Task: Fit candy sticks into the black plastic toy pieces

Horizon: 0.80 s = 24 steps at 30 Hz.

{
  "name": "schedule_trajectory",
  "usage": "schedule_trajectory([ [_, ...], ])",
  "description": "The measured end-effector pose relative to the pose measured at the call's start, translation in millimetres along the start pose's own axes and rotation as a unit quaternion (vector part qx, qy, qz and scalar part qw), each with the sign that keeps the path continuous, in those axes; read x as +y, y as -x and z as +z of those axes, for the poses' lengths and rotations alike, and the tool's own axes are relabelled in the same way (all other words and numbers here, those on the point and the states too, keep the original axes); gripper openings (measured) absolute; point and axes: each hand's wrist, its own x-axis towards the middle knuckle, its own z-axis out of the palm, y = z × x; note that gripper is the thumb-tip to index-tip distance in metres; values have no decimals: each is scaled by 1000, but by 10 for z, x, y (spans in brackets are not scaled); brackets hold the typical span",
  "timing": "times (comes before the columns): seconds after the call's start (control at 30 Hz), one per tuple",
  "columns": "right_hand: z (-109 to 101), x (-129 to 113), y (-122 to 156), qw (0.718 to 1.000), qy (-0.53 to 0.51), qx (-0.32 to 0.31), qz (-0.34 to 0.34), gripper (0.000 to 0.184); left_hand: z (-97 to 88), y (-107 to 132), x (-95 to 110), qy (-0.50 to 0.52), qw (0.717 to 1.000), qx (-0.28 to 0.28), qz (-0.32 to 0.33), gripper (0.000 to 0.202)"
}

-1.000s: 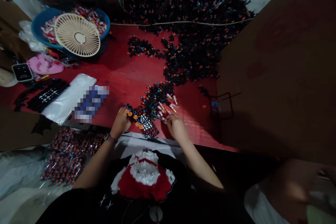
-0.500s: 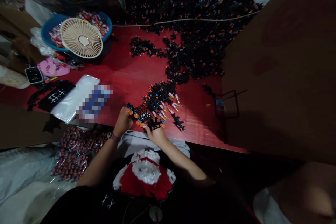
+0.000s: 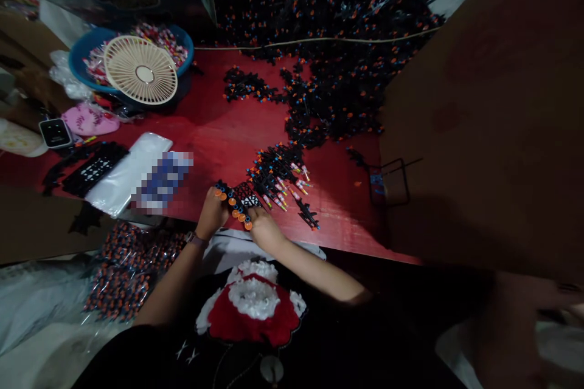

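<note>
A black lattice-like plastic piece point(image 3: 249, 196) is held low over the front edge of the red table point(image 3: 214, 127). Small black toy guns with orange discs and blue ends point(image 3: 235, 214) line up along its near side. My left hand point(image 3: 213, 213) is closed around the left end of this piece. Pressed against its right end, my right hand point(image 3: 265, 231) has its fingers bent around a toy gun point(image 3: 247, 225), of which mostly the orange and blue end shows. Just beyond are a cluster of toy guns point(image 3: 274, 167), several small pink-and-white tubes point(image 3: 279, 194) and a single toy gun point(image 3: 308, 214).
A large heap of black toy guns point(image 3: 319, 18) fills the back. At left stand a blue basin point(image 3: 77, 67) with a cream fan grille point(image 3: 141, 70), clear plastic bags point(image 3: 132, 170) and more black lattice pieces point(image 3: 91, 170). Cardboard point(image 3: 479, 134) walls the right side.
The toy gun that lay across my right fingers is now at the right end of the row. My right hand has turned and moved slightly left. The whole view has shifted a little.
</note>
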Motion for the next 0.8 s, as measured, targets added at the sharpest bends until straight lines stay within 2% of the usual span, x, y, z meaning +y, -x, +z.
schedule_trajectory([
  [0.03,-72,72,3,1000,-30,7,1,34,6,1,-5,0,1000,6,1,28],
  [0.1,-237,269,40,995,-69,62,27,35,28,6,-17,3,1000,20,4,28],
  [0.2,-450,579,128,973,-51,170,144,31,64,16,-34,1,999,32,3,31],
  [0.27,-531,722,178,962,-44,184,197,21,75,18,-39,0,999,33,-3,34],
  [0.33,-569,795,213,961,-58,185,198,12,73,18,-39,-2,999,32,-8,35],
  [0.4,-578,804,249,959,-96,192,187,10,63,17,-33,-3,999,31,-9,33],
  [0.5,-510,709,322,945,-223,175,166,18,52,14,-19,-2,1000,26,-5,32],
  [0.63,-225,458,392,913,-373,134,97,23,57,12,-1,-7,1000,17,-17,29],
  [0.7,-72,357,376,916,-376,116,75,20,57,15,4,-5,1000,17,-20,28],
  [0.8,30,306,318,941,-315,118,46,16,37,26,18,-3,1000,18,-21,30],
])
